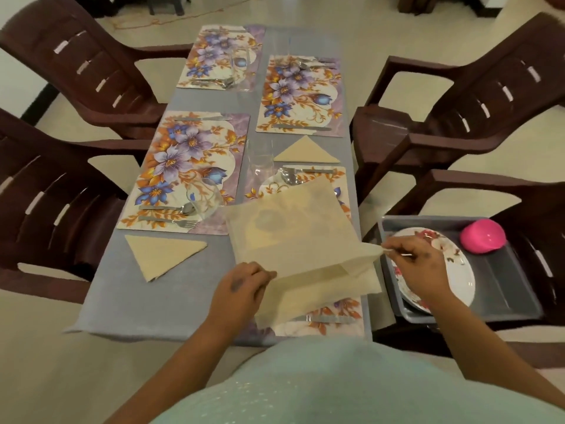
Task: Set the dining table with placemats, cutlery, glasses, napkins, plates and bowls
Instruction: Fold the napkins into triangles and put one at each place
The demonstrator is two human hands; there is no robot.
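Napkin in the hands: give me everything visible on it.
The napkin is a pale cream, thin, slightly see-through sheet, paper or light cloth by its look. It is partly unfolded, held up over the near right placemat, hiding most of it; the upper flap is tilted, a lower layer hangs folded beneath. The left hand grips its near left edge; the right hand pinches its right corner. Whether its lower layer touches the placemat cannot be told.

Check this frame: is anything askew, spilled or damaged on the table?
Nothing spilled or broken. One oddity: the glass on the near-left placemat looks tilted over the cutlery. Both hands, left and right, hold an unfolded napkin.
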